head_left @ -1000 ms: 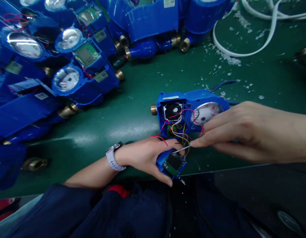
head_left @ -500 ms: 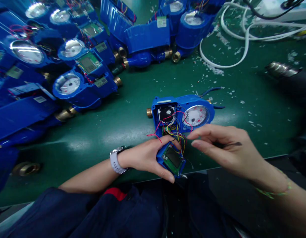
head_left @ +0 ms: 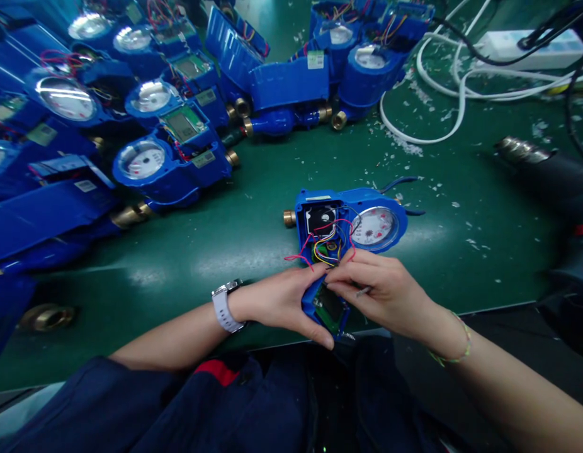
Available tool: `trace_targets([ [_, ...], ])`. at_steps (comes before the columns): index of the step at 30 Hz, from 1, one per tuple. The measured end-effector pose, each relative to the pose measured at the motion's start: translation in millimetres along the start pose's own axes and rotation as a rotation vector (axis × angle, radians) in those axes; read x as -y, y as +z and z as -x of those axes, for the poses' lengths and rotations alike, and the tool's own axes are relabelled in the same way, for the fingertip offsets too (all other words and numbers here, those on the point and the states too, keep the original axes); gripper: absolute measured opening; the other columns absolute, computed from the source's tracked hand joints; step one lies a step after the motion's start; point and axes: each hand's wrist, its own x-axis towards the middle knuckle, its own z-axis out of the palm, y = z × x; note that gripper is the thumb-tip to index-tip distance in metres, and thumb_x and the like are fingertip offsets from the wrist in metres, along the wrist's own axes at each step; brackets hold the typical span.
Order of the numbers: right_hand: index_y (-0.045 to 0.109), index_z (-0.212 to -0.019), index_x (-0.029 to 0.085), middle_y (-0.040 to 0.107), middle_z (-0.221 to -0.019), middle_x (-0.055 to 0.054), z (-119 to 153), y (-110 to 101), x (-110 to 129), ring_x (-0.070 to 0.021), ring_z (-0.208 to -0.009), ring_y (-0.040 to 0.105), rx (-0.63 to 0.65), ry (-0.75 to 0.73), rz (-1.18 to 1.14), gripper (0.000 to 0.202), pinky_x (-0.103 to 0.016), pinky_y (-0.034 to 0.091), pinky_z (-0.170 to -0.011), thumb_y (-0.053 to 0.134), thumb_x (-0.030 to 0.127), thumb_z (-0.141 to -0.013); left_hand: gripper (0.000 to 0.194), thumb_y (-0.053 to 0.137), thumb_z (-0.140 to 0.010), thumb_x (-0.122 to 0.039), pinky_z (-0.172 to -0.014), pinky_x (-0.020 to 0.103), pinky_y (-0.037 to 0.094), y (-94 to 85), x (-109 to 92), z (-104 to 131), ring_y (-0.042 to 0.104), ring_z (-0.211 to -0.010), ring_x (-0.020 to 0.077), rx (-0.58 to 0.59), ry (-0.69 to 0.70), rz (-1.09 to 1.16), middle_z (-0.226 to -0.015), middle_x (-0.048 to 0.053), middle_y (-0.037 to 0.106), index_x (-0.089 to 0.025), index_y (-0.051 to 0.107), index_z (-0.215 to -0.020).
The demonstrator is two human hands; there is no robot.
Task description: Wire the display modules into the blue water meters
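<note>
An opened blue water meter (head_left: 336, 196) lies on the green table, its round dial (head_left: 374, 226) to the right and its wired compartment to the left. Thin coloured wires (head_left: 327, 248) run from that compartment to a small blue display module (head_left: 327, 308) with a green circuit board. My left hand (head_left: 284, 299) is closed around the module, thumb along its near side. With fingertips pinched at the module's upper edge, my right hand (head_left: 379, 283) closes on the wires; the exact grip is partly hidden. A thin, grey-tipped tool (head_left: 363, 292) pokes out of my right palm, its kind unclear.
Several blue water meters (head_left: 173, 170) crowd the left and back of the table. A white cable (head_left: 442, 138) and a power strip (head_left: 532, 49) lie at the back right. At right is a dark tool with a metal nozzle (head_left: 522, 151). White flakes are scattered about.
My right hand has moved left and its fingers, apart before, have closed at the wires by the module. My left hand keeps its hold. The view has shifted slightly.
</note>
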Motion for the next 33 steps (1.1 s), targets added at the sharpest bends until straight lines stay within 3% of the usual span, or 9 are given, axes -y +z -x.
trace_targets([
  [6,0.069,-0.09,0.015,0.066,-0.081,-0.006,3,3,1,-0.0131,-0.07,0.062,0.019,-0.019,0.137,0.015,-0.022,0.046,-0.06,0.054,0.016,-0.091,0.064,0.079,-0.064,-0.052,-0.078,0.035,0.049,0.4,1,1,0.062,-0.091,0.0236,-0.018,-0.016,-0.011,-0.105,0.007,0.063,-0.019,0.05,-0.11],
  [15,0.064,-0.08,0.015,0.059,-0.065,0.001,-3,-1,5,-0.0089,-0.058,0.052,0.094,0.156,-0.102,0.01,-0.02,0.037,-0.056,0.057,0.013,-0.086,0.063,0.075,-0.065,-0.059,-0.069,0.033,0.047,1.1,1,0,0.063,-0.081,0.0235,0.013,-0.051,-0.105,-0.099,0.009,0.063,-0.016,0.05,-0.104],
  [28,0.058,-0.089,0.016,0.061,-0.079,-0.003,7,3,-7,-0.0116,-0.065,0.056,0.137,-0.081,0.083,0.012,-0.023,0.037,-0.055,0.047,0.013,-0.093,0.061,0.078,-0.061,-0.058,-0.067,0.031,0.046,1.9,3,-2,0.06,-0.079,0.0213,-0.011,-0.049,-0.011,-0.092,0.005,0.062,-0.017,0.051,-0.098],
  [31,0.056,-0.087,0.017,0.058,-0.076,-0.002,11,5,-7,-0.0107,-0.062,0.053,0.099,-0.086,0.073,0.01,-0.022,0.035,-0.053,0.048,0.013,-0.093,0.06,0.079,-0.062,-0.055,-0.071,0.031,0.046,1.4,2,-2,0.059,-0.082,0.0203,-0.005,-0.047,0.036,-0.094,0.004,0.061,-0.018,0.051,-0.1],
  [33,0.054,-0.085,0.018,0.057,-0.073,0.0,14,4,-5,-0.0093,-0.06,0.051,0.04,-0.029,-0.051,0.008,-0.021,0.036,-0.053,0.051,0.012,-0.09,0.06,0.08,-0.063,-0.052,-0.074,0.031,0.047,0.8,1,-1,0.06,-0.086,0.0202,0.002,-0.035,0.083,-0.097,0.004,0.061,-0.019,0.052,-0.104],
])
